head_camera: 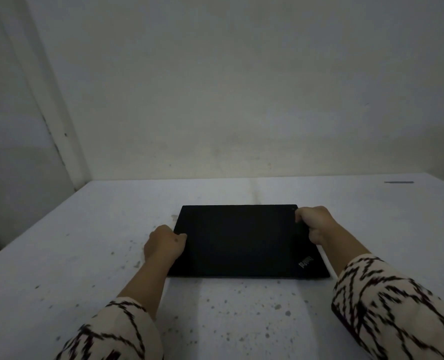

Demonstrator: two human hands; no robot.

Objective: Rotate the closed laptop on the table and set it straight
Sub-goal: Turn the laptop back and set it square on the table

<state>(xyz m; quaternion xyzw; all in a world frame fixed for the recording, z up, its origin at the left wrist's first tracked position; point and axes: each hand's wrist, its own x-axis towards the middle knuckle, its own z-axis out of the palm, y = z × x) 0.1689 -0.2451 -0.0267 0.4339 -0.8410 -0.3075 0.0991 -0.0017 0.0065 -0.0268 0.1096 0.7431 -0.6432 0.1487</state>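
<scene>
A closed black laptop (pixel 241 240) lies flat on the white speckled table (pixel 86 242), its long edges running nearly parallel to the table's far edge. A small logo sits at its near right corner. My left hand (pixel 163 244) grips the laptop's left edge, thumb on the lid. My right hand (pixel 314 224) grips the right edge near the far corner, fingers curled around it. Both forearms wear patterned cream and black sleeves.
A pale wall (pixel 241 100) rises right behind the table, with a corner and a vertical trim at the left (pixel 60 126). A thin dark mark or object (pixel 399 182) lies at the table's far right. The table's left edge drops off into shadow.
</scene>
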